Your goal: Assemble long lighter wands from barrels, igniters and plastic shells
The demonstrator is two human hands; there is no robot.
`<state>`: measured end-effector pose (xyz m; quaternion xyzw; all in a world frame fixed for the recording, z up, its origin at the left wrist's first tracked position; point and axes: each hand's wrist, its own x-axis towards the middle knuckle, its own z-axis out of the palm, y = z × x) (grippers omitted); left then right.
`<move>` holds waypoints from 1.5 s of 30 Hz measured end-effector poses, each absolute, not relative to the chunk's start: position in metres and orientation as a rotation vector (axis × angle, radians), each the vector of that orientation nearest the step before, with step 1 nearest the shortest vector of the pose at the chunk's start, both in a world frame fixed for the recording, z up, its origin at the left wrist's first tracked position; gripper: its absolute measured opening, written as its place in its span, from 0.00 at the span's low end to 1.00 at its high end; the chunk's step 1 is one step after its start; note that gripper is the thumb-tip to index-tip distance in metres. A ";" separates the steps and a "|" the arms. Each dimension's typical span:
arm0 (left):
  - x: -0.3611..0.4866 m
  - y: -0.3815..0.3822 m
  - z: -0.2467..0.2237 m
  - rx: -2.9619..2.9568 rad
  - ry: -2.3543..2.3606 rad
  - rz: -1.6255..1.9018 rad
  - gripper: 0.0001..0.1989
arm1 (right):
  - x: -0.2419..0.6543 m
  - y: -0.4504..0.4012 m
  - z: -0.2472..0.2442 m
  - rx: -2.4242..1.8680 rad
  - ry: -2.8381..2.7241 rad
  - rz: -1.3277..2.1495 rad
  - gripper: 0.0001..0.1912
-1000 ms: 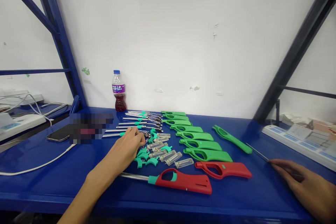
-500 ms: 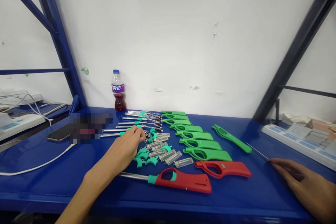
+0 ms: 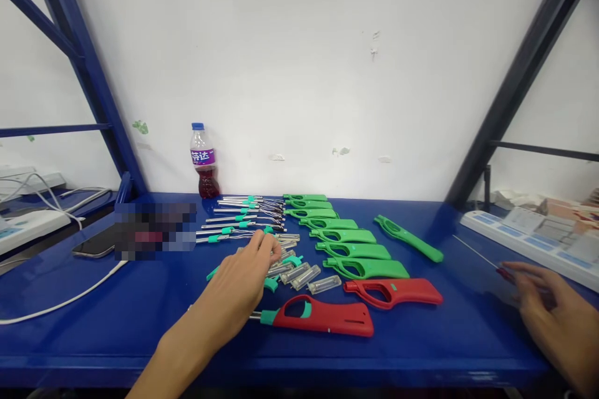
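Observation:
My left hand [image 3: 248, 268], its fingers curled down, is over a pile of small clear fuel tanks [image 3: 306, 275] and teal triggers [image 3: 294, 260]. Its fingertips are hidden, so I cannot make out what they hold. On the right, my right hand [image 3: 552, 305], slightly blurred, has a thin screwdriver [image 3: 477, 252] with a dark red handle, the shaft pointing to the far left. Just beyond the pile lie metal lighter tubes [image 3: 229, 219] with wires and teal collars. An assembled red lighter [image 3: 322, 318] lies in front, its tube partly behind my left forearm.
Several green lighter shells [image 3: 350, 235] lie in a column, with a red shell [image 3: 407, 293] nearest; one green shell [image 3: 409, 237] is apart. A drink bottle [image 3: 204, 165] stands by the wall. A phone [image 3: 96, 242], white cable [image 3: 70, 312] and power strip [image 3: 524, 248] are at the sides.
My left hand has moved right and nearer, away from the metal tubes and over the pile. The screwdriver's tip has come away from the apart green shell, and its red handle now shows.

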<state>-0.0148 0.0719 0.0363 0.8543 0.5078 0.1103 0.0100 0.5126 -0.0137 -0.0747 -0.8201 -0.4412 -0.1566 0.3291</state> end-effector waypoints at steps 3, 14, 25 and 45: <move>-0.010 0.071 0.029 2.668 1.567 0.346 0.18 | 0.506 -0.012 -0.066 -2.196 -1.071 -0.339 0.27; 0.060 0.036 0.023 2.830 1.263 0.206 0.19 | 0.468 -0.015 -0.037 -2.209 -1.018 -0.227 0.27; 0.105 0.038 0.033 3.124 1.093 -0.123 0.15 | 0.458 -0.015 -0.033 -2.102 -0.986 -0.227 0.23; 0.102 0.041 0.035 3.418 0.976 -0.343 0.16 | 0.446 -0.018 -0.025 -2.045 -0.993 -0.224 0.19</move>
